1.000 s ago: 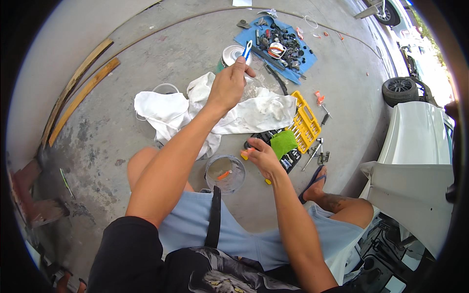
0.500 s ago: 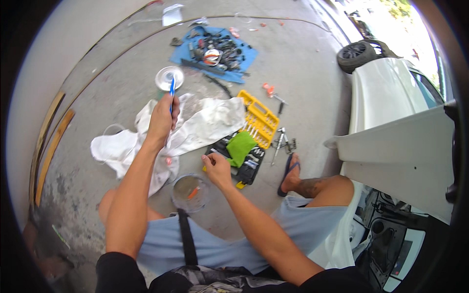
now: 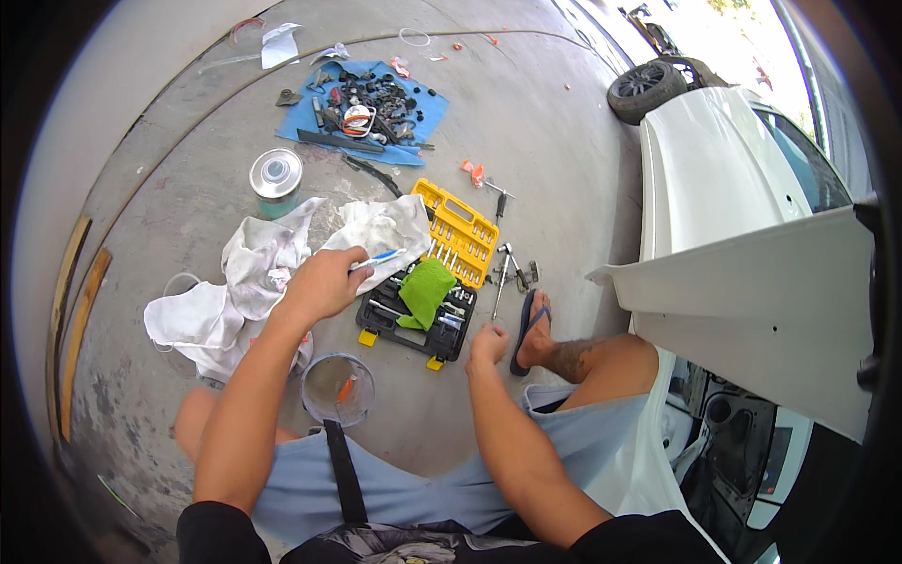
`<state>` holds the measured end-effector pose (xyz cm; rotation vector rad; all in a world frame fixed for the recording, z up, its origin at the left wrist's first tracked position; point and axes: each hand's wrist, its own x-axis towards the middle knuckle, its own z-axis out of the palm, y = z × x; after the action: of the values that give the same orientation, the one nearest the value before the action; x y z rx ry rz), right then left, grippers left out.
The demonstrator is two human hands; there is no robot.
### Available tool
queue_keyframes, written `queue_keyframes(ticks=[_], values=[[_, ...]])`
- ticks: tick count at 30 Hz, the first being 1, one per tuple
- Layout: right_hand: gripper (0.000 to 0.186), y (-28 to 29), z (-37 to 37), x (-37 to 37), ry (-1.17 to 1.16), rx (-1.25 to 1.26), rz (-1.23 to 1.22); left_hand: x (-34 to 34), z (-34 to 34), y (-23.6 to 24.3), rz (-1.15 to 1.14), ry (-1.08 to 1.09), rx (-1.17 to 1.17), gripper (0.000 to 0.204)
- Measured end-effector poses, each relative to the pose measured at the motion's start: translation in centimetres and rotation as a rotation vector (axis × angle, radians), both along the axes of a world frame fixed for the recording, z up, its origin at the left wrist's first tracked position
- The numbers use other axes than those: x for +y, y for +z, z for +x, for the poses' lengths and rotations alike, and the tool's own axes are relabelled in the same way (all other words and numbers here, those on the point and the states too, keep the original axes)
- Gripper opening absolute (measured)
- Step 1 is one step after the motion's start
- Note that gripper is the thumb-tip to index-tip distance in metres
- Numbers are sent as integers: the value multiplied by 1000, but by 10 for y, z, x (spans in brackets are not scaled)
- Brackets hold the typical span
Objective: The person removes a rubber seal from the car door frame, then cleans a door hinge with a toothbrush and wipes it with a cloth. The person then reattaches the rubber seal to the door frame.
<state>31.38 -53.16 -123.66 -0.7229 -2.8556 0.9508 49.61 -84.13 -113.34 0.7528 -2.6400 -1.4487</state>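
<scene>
My left hand (image 3: 324,284) is closed around a slim blue-and-white stick (image 3: 384,257), like a toothbrush, above a crumpled white cloth (image 3: 371,227). To its right lies an opened socket set case, with a yellow lid (image 3: 458,224) and a black tray (image 3: 372,324). A green cloth (image 3: 427,289) covers part of the tray. My right hand (image 3: 487,346) hovers between the case and my sandalled foot, fingers curled in. Whatever they may hold is hidden. In front of me stands a clear round tub (image 3: 307,397) with an orange piece inside.
A metal can (image 3: 276,176) stands beyond the cloth. Small dark parts cover a blue sheet (image 3: 427,111) at the back. Ratchets (image 3: 504,273) lie near my foot (image 3: 537,340). White car panels (image 3: 723,273) line the right side; wooden strips (image 3: 83,348) lie at left.
My left hand has come back from the can toward the case, still holding the stick. My right hand has moved right, away from the tray's edge. The whole view has shifted slightly.
</scene>
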Motion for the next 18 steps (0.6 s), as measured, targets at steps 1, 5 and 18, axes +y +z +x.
queue_keyframes(ticks=[1, 5, 18], values=[[40, 8, 1, 4, -73, 112, -105, 0, -2, -2, -17, 3, 14, 26], [32, 72, -4, -7, 68, 712, -169, 0, -6, -16, -57, -2, 20, 25], [67, 405, 75, -80, 374, 1607, -23, 1, -14, -33, -68, -66, 159, 25]])
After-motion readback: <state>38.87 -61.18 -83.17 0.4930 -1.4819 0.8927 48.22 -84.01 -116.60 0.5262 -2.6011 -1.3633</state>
